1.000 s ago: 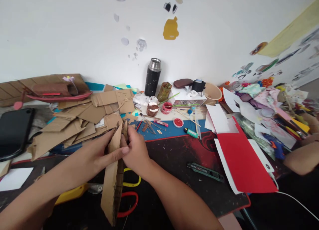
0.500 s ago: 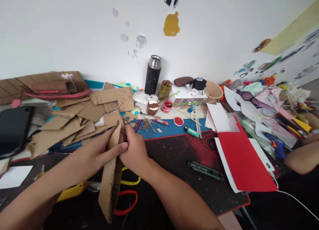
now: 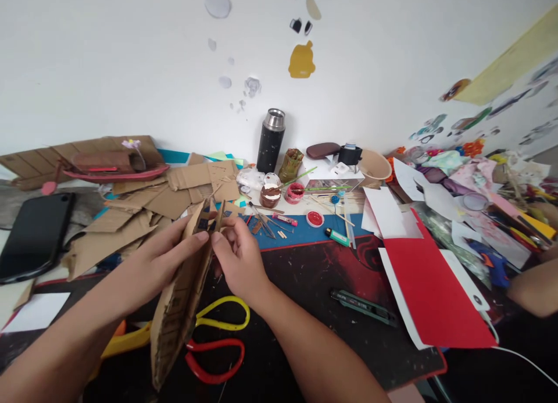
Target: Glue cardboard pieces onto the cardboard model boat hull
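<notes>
Between my hands is a long, narrow brown cardboard boat hull [image 3: 178,313], its hollow inside turned partly toward me and its near pointed end hanging low. My left hand [image 3: 174,255] wraps its left wall, with the thumb reaching over the hollow. My right hand [image 3: 239,255] pinches the far end on the right wall, fingers curled and partly hidden. Below the hull lie loop handles, one yellow [image 3: 231,313] and one red [image 3: 220,362]; the hull hides where they join. A yellow-handled tool [image 3: 128,340] lies partly behind my left forearm.
A cardboard pile [image 3: 126,217] and a painted model boat [image 3: 108,164] stand at back left, near a black phone [image 3: 37,234]. Paint jars [image 3: 270,196], a black flask [image 3: 270,141] and a cutter knife [image 3: 364,306] lie further right, with red paper [image 3: 436,286] and another person's arm [image 3: 536,284].
The hull has rolled in my hands, so its hollow inside now shows. My right fingers have shifted at the far end. The view has tipped slightly upward, and more of the loop handles shows.
</notes>
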Action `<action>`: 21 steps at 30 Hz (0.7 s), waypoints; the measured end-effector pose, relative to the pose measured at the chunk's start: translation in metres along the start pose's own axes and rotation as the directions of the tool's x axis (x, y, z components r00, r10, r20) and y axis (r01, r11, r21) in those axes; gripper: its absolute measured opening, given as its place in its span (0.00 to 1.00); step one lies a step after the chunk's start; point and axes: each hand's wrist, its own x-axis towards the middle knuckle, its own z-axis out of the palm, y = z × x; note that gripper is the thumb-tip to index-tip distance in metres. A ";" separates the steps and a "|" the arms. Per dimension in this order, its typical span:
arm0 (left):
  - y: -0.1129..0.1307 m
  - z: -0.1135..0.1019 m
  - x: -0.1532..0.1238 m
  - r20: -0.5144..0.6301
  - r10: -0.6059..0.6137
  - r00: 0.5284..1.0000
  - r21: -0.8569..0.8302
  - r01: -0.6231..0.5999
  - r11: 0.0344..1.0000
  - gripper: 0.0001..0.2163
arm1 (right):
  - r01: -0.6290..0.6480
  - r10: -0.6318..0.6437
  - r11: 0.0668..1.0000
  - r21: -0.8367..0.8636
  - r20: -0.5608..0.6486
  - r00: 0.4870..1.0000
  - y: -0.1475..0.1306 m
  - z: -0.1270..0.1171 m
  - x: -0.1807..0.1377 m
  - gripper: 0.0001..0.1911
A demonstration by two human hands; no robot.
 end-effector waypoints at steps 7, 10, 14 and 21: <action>-0.001 0.005 0.002 -0.093 0.025 0.995 -0.033 -0.028 0.999 0.23 | -0.046 0.048 0.998 0.045 -0.033 0.998 -0.005 0.002 0.001 0.11; -0.007 0.004 0.005 -0.111 0.079 0.991 0.100 -0.068 0.993 0.15 | -0.035 0.036 0.999 0.012 -0.030 0.999 -0.007 0.002 0.000 0.09; -0.009 0.004 0.005 -0.171 0.158 0.972 0.297 -0.102 0.950 0.11 | -0.022 0.021 0.999 -0.032 -0.038 0.999 -0.007 0.002 -0.001 0.09; -0.006 0.006 0.002 -0.159 0.138 0.978 0.299 -0.085 0.950 0.11 | -0.013 0.016 0.999 0.033 -0.089 0.996 -0.006 0.000 0.000 0.13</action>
